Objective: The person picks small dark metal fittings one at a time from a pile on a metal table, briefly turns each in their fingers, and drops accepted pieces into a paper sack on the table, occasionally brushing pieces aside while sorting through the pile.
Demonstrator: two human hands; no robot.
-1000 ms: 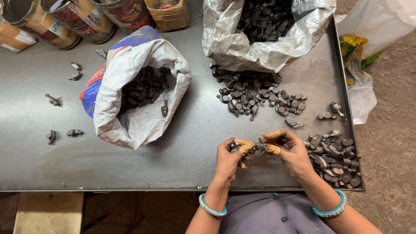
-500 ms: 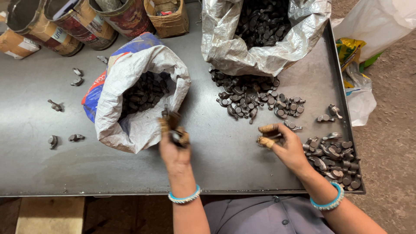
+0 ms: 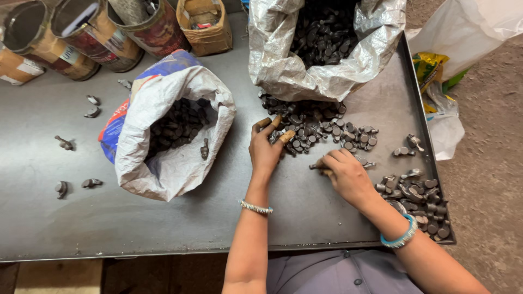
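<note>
My left hand point(image 3: 266, 148) rests at the near edge of a loose pile of small dark metal parts point(image 3: 321, 128), fingers spread and touching the pieces. To its right, my right hand point(image 3: 346, 175) is curled, pinching one small dark metal part point(image 3: 317, 166) just above the grey metal table point(image 3: 163, 223). The pile spills from an open silver sack point(image 3: 327, 60) full of the same parts. A white woven sack point(image 3: 174, 163) to the left of my left hand also holds dark parts, with one piece point(image 3: 205, 148) lying on its inner wall.
A second heap of metal parts point(image 3: 422, 198) lies at the table's right corner. Rusty cans point(image 3: 81, 32) and a small cardboard box point(image 3: 204, 24) stand at the back. Loose parts point(image 3: 65, 143) are scattered at the left. White plastic bags point(image 3: 468, 32) sit beyond the right edge.
My left hand went to the white sack with a part, then swung right to the centre pile. My right hand stayed near the pile, still pinching a part.
</note>
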